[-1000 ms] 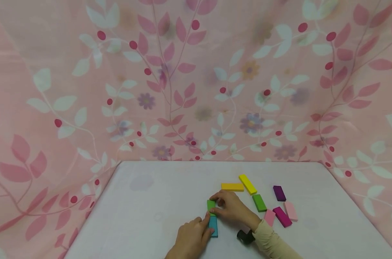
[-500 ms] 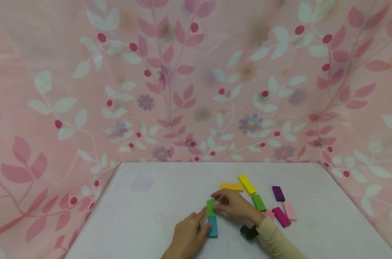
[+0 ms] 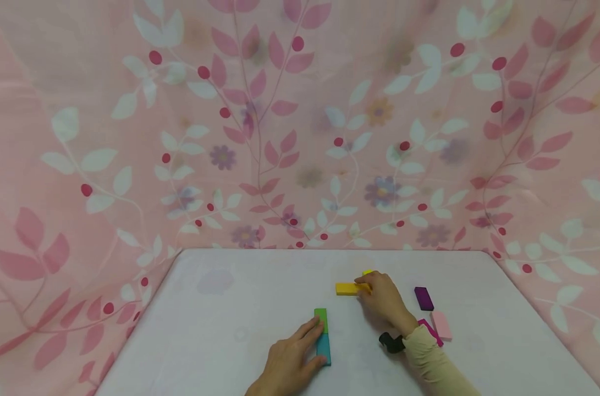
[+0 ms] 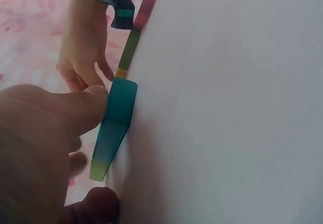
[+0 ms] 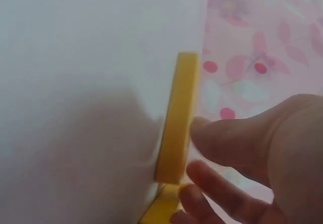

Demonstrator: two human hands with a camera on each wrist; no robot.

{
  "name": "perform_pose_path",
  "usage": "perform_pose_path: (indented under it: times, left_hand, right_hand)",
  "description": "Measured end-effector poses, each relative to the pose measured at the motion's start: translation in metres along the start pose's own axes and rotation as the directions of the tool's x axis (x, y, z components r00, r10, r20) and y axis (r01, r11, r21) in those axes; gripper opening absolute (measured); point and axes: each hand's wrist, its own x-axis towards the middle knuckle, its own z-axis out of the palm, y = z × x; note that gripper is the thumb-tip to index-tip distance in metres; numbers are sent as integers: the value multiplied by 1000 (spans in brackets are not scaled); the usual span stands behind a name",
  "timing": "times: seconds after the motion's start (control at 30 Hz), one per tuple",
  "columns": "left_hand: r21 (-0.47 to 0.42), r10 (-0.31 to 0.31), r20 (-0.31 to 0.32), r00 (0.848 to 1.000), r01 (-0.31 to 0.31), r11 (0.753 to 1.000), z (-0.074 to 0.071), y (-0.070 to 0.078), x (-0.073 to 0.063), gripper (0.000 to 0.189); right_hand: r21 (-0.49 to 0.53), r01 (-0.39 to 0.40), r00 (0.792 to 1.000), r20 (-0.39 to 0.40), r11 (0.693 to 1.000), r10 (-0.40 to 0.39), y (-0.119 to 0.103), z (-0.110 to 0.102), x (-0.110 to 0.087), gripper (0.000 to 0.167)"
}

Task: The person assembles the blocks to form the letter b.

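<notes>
A light green block [image 3: 320, 316] and a teal block [image 3: 323, 350] lie end to end in a line on the white table. My left hand [image 3: 291, 355] rests against their left side, fingertips on the green block and thumb on the teal one. My right hand [image 3: 383, 297] is over the orange-yellow block [image 3: 346, 289], its fingers loosely bent. In the right wrist view the thumb touches or nearly touches the orange-yellow block's side. A bright yellow block [image 3: 367, 272] is mostly hidden beneath the right hand. The left wrist view shows the teal block [image 4: 121, 100] close up, beside the left thumb.
To the right lie a dark purple block [image 3: 424, 298], a pale pink block [image 3: 441, 325] and a magenta block [image 3: 432, 333] partly covered by the sleeve. A darker green block [image 4: 130, 47] shows in the left wrist view. Flowered pink cloth [image 3: 280, 137] hangs behind the table.
My right hand has left the light green block and moved away and to the right, onto the orange-yellow block. My left hand has stayed by the green and teal blocks.
</notes>
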Motion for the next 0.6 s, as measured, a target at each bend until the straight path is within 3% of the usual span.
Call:
perform_pose_path:
  times: [0.23,0.43,0.6]
  left_hand:
    - [32,5,15,1000,-6,999,2,-1,2,55]
    - [19,2,4,1000,-2,1000,4,-4,2,53]
    - [9,-2,-4,1000,2,1000,5,-5,2,52]
  right_hand:
    - [-25,-46,999,27,999,47,3,3,1,21]
    - [35,-115,989,99,993,111,-4,3,0,21]
    - [-14,-82,990,117,997,83,-8,-1,-2,25]
